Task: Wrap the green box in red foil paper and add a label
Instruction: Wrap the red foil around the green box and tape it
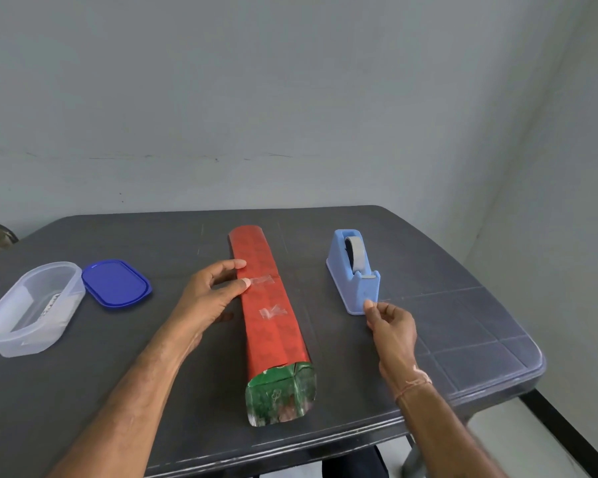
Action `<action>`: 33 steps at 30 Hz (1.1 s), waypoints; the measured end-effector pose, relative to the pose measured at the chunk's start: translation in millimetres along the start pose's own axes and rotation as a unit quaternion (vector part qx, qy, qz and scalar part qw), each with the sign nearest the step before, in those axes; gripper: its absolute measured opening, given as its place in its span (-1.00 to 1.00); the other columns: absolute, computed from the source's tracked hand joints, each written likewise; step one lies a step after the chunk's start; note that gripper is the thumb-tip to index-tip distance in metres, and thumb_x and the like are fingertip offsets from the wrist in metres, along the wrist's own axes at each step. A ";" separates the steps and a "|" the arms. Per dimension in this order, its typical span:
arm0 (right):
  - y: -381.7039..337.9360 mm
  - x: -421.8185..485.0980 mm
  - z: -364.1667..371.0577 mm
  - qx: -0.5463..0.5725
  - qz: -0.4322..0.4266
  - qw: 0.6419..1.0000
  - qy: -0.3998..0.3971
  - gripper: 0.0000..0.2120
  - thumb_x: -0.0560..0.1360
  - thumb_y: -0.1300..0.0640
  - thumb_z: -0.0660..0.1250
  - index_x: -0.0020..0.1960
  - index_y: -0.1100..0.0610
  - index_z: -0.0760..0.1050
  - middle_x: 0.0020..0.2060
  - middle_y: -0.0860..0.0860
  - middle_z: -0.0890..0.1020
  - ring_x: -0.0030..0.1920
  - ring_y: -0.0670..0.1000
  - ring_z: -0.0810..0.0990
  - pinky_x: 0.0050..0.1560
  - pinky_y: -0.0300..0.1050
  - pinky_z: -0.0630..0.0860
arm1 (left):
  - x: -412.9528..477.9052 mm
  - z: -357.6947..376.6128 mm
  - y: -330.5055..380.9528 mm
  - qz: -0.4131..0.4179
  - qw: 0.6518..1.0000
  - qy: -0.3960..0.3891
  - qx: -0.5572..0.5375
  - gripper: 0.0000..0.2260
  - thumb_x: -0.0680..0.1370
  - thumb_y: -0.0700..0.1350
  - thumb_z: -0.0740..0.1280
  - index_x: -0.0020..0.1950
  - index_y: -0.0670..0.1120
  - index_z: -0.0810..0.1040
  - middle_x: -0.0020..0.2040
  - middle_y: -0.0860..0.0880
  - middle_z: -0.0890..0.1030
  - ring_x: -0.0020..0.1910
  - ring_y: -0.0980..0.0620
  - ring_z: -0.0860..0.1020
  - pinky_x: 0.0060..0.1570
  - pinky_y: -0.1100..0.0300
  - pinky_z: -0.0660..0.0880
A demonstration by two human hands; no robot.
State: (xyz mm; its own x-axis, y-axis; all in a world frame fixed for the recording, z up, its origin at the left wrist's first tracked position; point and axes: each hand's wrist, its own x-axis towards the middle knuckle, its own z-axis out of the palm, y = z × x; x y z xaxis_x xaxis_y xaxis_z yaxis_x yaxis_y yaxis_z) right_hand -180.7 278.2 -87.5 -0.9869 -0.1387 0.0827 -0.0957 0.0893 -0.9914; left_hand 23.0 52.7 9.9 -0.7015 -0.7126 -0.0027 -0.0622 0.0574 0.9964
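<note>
Your green box [281, 391] lies lengthwise in the middle of the dark table [463, 339], running away from you. The red foil paper [270, 305] covers nearly all of it; only the near end shows green, printed and slightly crumpled, close to the table's front edge. The paper's seam runs along the top.

Your left hand [218, 291] rests against the box's left side about halfway along. It grips nothing. The fingers are relaxed and spread, with the index finger laid over the top of the paper and the thumb tip pressing the end of a clear tape strip [261, 280] that crosses the seam. A second tape strip [272, 312], more wrinkled, sits on the paper a little nearer to you.

Your right hand [390, 322] hovers at the near corner of the light-blue tape dispenser [354, 270], which stands to the right of the box and apart from it. The thumb and forefinger are drawn together and the other fingers are curled — whether a piece of tape is pinched between them cannot be told. A thin band [413, 384] circles that wrist.

Well off to the left stand a clear plastic container [32, 308], open, with something pale inside that is too blurred to make out, and its blue lid [116, 282], lying flat just beside it.
</note>
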 end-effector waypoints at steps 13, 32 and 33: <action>-126.0 0.3 70.4 -0.102 -0.140 0.915 -0.363 -0.85 0.63 0.04 0.37 0.00 0.12 0.61 -0.04 -0.14 0.74 0.02 -0.11 0.68 -0.02 -0.18 0.63 | 28.4 -4.6 10.2 0.030 0.998 0.015 0.051 -0.90 0.59 -0.15 0.44 0.04 0.02 0.73 0.05 0.23 0.65 -0.05 0.18 0.59 -0.07 0.06 0.52; -190.1 59.0 185.0 -0.473 -0.293 0.647 -0.522 -0.78 0.64 -0.02 0.31 -0.13 0.03 0.55 -0.14 0.02 0.60 -0.10 0.01 0.55 0.04 0.07 0.51 | 75.8 -25.9 -5.7 -0.035 0.987 -0.141 0.063 -0.47 0.34 0.12 0.46 0.30 0.40 0.49 0.31 0.19 0.48 0.33 0.06 0.44 0.24 -0.10 0.47; -190.9 57.8 186.3 -0.480 -0.296 0.640 -0.522 -0.78 0.65 -0.03 0.30 -0.13 0.04 0.55 -0.08 0.05 0.61 -0.07 0.03 0.56 0.06 0.09 0.52 | 75.9 -25.9 -6.2 -0.036 0.987 -0.143 0.064 -0.47 0.34 0.12 0.46 0.30 0.41 0.48 0.32 0.18 0.47 0.33 0.05 0.44 0.23 -0.08 0.47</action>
State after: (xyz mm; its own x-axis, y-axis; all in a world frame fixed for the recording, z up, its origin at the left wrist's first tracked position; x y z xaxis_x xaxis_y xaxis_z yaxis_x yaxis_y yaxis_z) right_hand -195.3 69.4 87.6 -0.1639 -0.9671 -0.1945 -0.9430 0.2115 -0.2570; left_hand -11.5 -19.8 5.7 -0.8625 -0.4930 -0.1143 -0.1949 0.1152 0.9740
